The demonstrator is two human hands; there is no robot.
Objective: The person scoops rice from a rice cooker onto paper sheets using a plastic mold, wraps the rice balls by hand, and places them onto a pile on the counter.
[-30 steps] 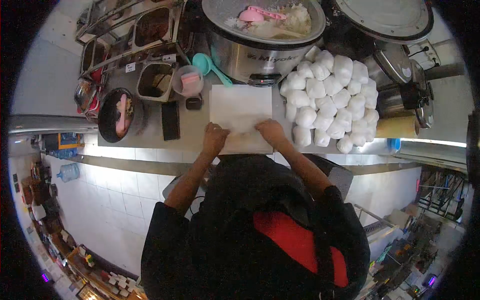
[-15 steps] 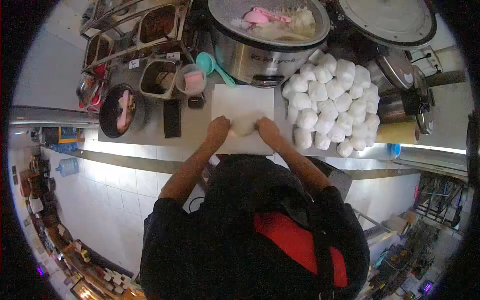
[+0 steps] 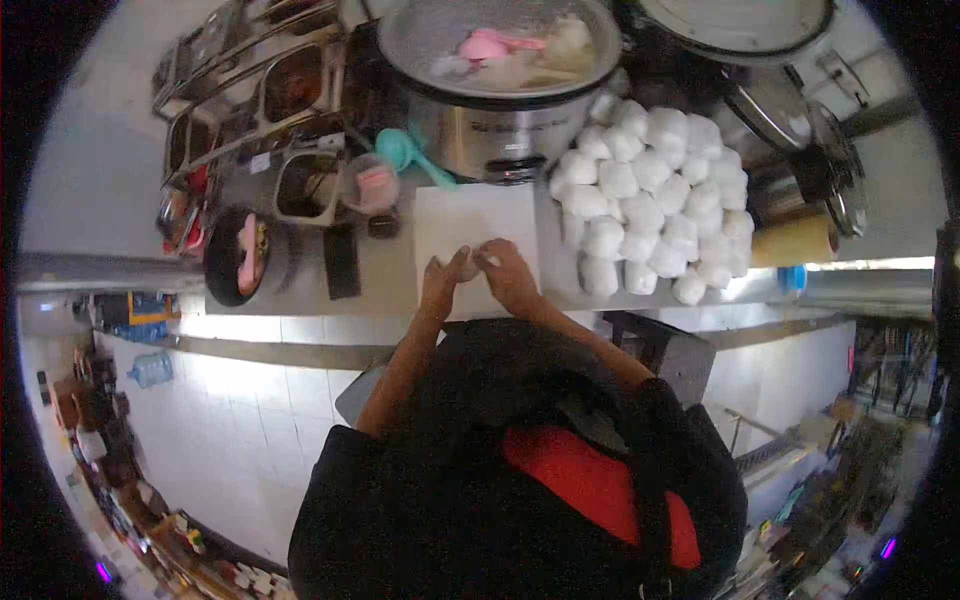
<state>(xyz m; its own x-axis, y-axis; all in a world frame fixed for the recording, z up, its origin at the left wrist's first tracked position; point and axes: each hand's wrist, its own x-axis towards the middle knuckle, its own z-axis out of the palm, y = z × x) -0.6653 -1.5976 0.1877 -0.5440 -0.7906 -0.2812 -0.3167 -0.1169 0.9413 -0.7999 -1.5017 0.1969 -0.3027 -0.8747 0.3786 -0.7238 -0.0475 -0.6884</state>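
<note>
White sheet [image 3: 475, 212] is lying on the tabletop [image 3: 385, 290] right in front of the person; its near part is mostly hiding under the hands, so can't tell if it's one sheet or a stack. L hand [image 3: 445, 282] & R hand [image 3: 512, 278] are sitting over it, v. close together, fingers bent inward. Blur is covering the fingertips, so can't tell if either grip is pinching smth. Just R of the sheet, a pile of white bundles [image 3: 650, 200] is standing, front ones hiding those behind. Past the sheet, a big cooker [image 3: 445, 135] is losing its far rim at the top of my view, its lettering unreadable; a pink scoop [image 3: 485, 45] is resting inside. Teal scoop [image 3: 397, 150] is lying nr a clear cup [image 3: 358, 190] w/ smth pink in it. Further L, a black bowl [image 3: 222, 260] is holding a pink utensil [image 3: 248, 255] + food I can't ID. Upper R, a round lid [image 3: 740, 20] is getting cut off too.
</note>
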